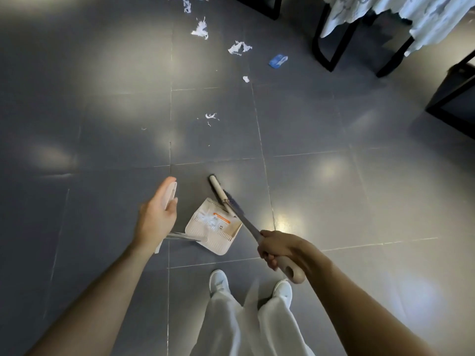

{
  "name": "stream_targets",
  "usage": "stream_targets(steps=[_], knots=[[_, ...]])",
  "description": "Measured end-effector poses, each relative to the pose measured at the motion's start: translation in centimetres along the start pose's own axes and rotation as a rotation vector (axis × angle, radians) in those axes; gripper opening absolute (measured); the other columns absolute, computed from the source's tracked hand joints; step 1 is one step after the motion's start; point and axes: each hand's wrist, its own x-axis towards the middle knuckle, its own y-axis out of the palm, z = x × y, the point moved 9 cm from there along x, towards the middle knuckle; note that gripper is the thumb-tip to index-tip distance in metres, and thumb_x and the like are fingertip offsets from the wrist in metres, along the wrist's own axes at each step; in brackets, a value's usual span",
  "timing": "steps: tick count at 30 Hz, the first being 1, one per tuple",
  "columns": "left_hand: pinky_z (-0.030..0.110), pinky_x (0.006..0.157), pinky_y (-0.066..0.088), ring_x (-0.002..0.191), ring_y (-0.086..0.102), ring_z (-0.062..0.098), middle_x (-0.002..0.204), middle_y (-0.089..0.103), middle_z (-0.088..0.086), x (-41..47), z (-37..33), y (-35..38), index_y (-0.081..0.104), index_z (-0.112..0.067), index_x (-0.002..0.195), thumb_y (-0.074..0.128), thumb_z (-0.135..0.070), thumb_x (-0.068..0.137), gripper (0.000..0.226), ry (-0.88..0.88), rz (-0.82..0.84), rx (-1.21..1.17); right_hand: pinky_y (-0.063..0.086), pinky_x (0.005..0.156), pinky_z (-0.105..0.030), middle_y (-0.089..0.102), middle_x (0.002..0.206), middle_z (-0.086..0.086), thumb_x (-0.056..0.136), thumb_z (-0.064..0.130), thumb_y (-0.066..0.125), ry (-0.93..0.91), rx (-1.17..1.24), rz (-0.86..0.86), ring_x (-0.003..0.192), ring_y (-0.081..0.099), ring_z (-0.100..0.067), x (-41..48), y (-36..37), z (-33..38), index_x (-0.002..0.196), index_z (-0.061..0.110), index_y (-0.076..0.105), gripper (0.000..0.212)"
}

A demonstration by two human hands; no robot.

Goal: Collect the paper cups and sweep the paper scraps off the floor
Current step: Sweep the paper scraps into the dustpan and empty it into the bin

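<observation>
A beige dustpan (218,240) lies on the grey tiled floor just ahead of my feet, with white paper scraps (208,220) inside it. My left hand (158,214) holds the dustpan's white upright handle (171,192). My right hand (279,249) grips the broom handle (293,271). The broom head (218,188) rests at the pan's far edge. More torn white scraps lie farther off: a tiny bit (212,116), a small piece (246,78), and bigger clumps (239,47) (200,29). A blue crumpled item (278,60), perhaps a cup, lies to their right.
Black furniture legs (321,44) stand at the upper right under a hanging pale patterned cloth (411,14). Another dark frame (452,98) is at the right edge. My white shoes (218,281) and light trousers are at the bottom centre.
</observation>
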Motion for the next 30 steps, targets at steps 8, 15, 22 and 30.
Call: stream_targets(steps=[8, 15, 22, 30], knots=[[0.032, 0.074, 0.042, 0.093, 0.059, 0.039, 0.111, 0.067, 0.007, 4.2, 0.7, -3.0, 0.047, -0.035, 0.128, 0.053, -0.015, 0.092, 0.041, -0.018, -0.043, -0.066, 0.035, 0.034, -0.017, 0.040, 0.045, -0.002, 0.090, -0.004, 0.042, -0.061, -0.062, 0.002, 0.032, 0.036, -0.007, -3.9, -1.9, 10.0, 0.133, 0.005, 0.043, 0.043], [0.032, 0.082, 0.041, 0.106, 0.057, 0.037, 0.121, 0.064, 0.007, 13.1, -0.6, -4.9, 0.049, -0.025, 0.132, 0.054, -0.012, 0.092, 0.042, -0.058, -0.137, -0.086, 0.037, 0.035, -0.018, 0.042, 0.053, -0.006, 0.089, -0.006, 0.040, -0.245, -0.090, -0.182, 0.032, 0.039, -0.009, -1.4, -7.8, 21.6, 0.117, 0.002, 0.051, 0.031], [0.036, 0.087, 0.043, 0.108, 0.056, 0.041, 0.124, 0.063, 0.011, 25.1, -2.1, -3.4, 0.049, -0.024, 0.135, 0.053, -0.013, 0.093, 0.043, -0.185, -0.175, -0.029, 0.045, 0.044, -0.024, 0.053, 0.065, -0.009, 0.089, 0.001, 0.048, -0.299, -0.166, -0.281, 0.045, 0.046, -0.014, 6.0, -18.2, 35.3, 0.113, 0.006, 0.054, 0.025], [0.032, 0.079, 0.042, 0.099, 0.062, 0.037, 0.118, 0.066, 0.002, 34.5, -3.7, -3.2, 0.050, -0.028, 0.130, 0.054, -0.013, 0.091, 0.042, -0.304, -0.282, -0.009, 0.047, 0.054, -0.029, 0.057, 0.076, -0.010, 0.089, 0.005, 0.048, -0.252, -0.435, -0.300, 0.062, 0.054, -0.020, 13.9, -24.5, 46.6, 0.116, 0.008, 0.051, 0.027]])
